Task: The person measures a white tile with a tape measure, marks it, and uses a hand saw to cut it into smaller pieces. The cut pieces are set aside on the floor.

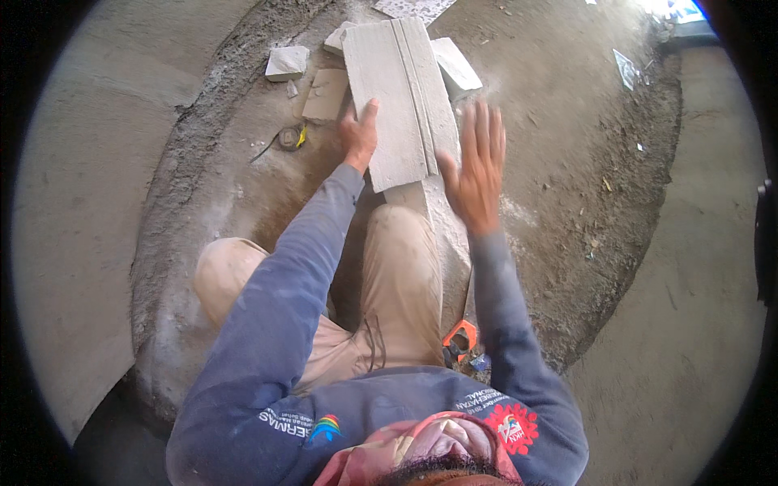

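A long pale lightweight concrete block (389, 97), with grooves running along its right side, lies tilted on other pieces in front of my knees. My left hand (360, 136) is closed on the block's left edge, thumb on top and fingers hidden beneath. My right hand (478, 182) is raised beside the right edge, fingers stretched out and slightly blurred, with nothing in it. Its thumb is close to the block; whether it touches, I cannot tell. Under the near end shows another pale piece (409, 197).
Block offcuts (287, 63) and a flat brownish piece (326, 95) lie left of the block, another chunk (456, 65) to its right. A yellow-and-black tape measure (290, 138) rests on the dirt floor (567, 178). A handsaw's orange handle (460, 338) shows beside my right thigh.
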`<state>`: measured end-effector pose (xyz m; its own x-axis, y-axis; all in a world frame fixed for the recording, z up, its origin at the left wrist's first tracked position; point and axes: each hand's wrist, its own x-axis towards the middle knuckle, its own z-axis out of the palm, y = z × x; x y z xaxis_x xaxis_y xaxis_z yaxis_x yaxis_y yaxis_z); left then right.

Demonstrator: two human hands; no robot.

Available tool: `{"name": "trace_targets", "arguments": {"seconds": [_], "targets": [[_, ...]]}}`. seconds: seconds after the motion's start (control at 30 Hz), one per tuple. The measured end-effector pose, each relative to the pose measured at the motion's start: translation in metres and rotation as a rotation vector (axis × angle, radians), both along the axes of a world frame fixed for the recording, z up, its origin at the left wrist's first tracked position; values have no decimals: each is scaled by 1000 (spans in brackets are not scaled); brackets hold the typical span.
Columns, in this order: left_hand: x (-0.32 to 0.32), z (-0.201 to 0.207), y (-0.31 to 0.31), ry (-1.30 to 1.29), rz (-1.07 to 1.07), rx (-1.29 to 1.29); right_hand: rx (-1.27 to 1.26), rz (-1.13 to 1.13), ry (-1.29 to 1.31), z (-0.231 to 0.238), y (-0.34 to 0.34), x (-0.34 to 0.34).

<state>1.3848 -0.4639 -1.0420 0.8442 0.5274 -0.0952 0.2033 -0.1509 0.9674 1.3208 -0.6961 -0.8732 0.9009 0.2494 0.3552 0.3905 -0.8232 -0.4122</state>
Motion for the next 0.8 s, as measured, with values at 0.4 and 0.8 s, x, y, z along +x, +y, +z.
{"name": "trace_targets", "arguments": {"seconds": [0.4,0.8], "targets": [[3,13,-22,18,14,-92,-164,-40,247,-126,28,145],[4,19,-14,61,17,-62,-178,146,-502,-21,118,284]]}}
